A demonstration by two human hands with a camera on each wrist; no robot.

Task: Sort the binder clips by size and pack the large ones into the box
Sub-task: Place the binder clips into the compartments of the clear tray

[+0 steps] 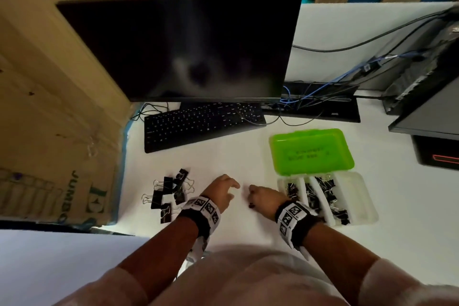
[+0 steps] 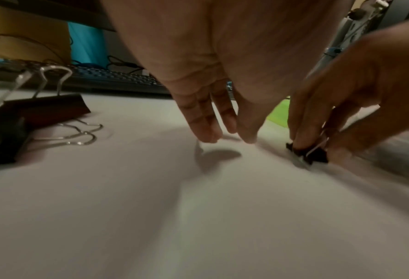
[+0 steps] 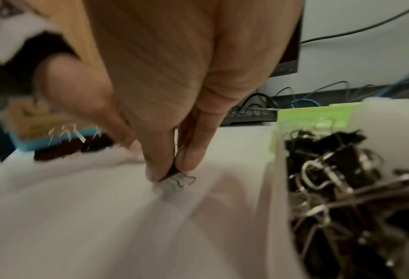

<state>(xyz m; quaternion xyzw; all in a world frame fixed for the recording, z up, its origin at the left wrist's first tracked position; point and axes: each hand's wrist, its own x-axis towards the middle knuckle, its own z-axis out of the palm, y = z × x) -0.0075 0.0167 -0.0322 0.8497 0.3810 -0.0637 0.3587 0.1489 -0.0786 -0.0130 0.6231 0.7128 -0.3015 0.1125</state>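
Currently the right hand pinches a small binder clip against the tabletop, just left of the box. The left hand hovers alongside with fingers relaxed, holding nothing. The large binder clips lie to its left, so the left hand is nearer them, and the box lies across on the right.

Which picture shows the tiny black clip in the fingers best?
The left wrist view: the small black binder clip shows under the right hand. The right wrist view shows only its wire handle; the head view hides it.
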